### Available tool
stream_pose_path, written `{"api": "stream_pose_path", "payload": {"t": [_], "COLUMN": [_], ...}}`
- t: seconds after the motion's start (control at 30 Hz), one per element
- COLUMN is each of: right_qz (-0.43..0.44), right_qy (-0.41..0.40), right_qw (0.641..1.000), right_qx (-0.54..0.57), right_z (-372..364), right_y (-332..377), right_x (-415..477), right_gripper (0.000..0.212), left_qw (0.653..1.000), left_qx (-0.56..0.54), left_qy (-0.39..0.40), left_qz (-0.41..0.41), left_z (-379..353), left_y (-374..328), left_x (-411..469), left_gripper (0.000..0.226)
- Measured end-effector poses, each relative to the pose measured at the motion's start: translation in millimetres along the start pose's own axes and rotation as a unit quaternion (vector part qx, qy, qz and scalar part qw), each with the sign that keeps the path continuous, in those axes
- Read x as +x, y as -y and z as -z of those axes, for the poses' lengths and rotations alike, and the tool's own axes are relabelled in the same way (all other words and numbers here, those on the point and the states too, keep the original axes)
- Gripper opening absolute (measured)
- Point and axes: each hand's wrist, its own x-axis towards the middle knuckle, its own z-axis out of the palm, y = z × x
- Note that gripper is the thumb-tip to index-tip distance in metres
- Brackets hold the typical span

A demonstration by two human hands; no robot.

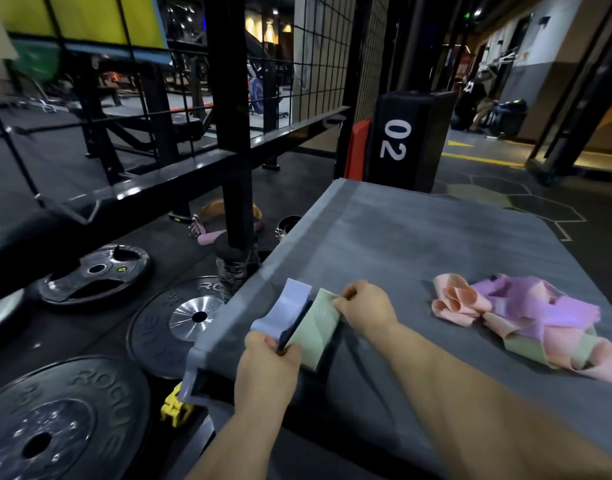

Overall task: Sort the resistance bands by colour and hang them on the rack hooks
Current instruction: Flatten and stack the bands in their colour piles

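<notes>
A pale green band (315,329) lies flat near the left edge of the grey padded box (401,237). My right hand (365,304) pinches its far end. My left hand (268,363) grips the near ends of the green band and of a light blue band (285,310) that curls up beside it. A dark band edge shows between them. To the right lies a tangled heap of bands: peach (453,299), lilac (533,303), pink and green. The black rack (228,98) stands behind to the left; I see no hooks on it.
Black weight plates (93,275) (55,424) (179,320) lie on the floor left of the box. A yellow clamp (174,407) sits by the box corner. A black pad marked 02 (401,140) stands behind. A person crouches far right.
</notes>
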Motion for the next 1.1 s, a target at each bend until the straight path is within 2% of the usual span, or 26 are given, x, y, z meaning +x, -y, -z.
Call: {"api": "stream_pose_path", "payload": {"t": [0.33,0.67,0.83,1.0,1.1], "right_qz": [0.003,-0.002,0.014,0.06,0.089], "right_qy": [0.009,0.002,-0.001,-0.014,-0.005], "right_qw": [0.998,0.999,0.999,0.997,0.994], "right_qx": [-0.067,-0.049,-0.044,-0.056,-0.065], "right_z": [-16,-19,-22,-25,-26], "right_y": [2,0,-3,-6,-9], "right_x": [6,9,6,-2,-6], "right_gripper": [0.006,0.004,0.023,0.029,0.036], "left_qw": [0.998,0.994,0.989,0.988,0.99], "left_qx": [0.062,0.11,0.142,0.153,0.141], "left_qy": [0.014,0.023,0.028,0.02,0.011], "left_qz": [-0.013,-0.007,-0.013,-0.012,-0.01], "left_z": [-8,-18,-18,-18,-19], "left_y": [9,15,14,14,17], "left_x": [3,6,5,5,6], "left_gripper": [0.031,0.032,0.034,0.023,0.025]}}
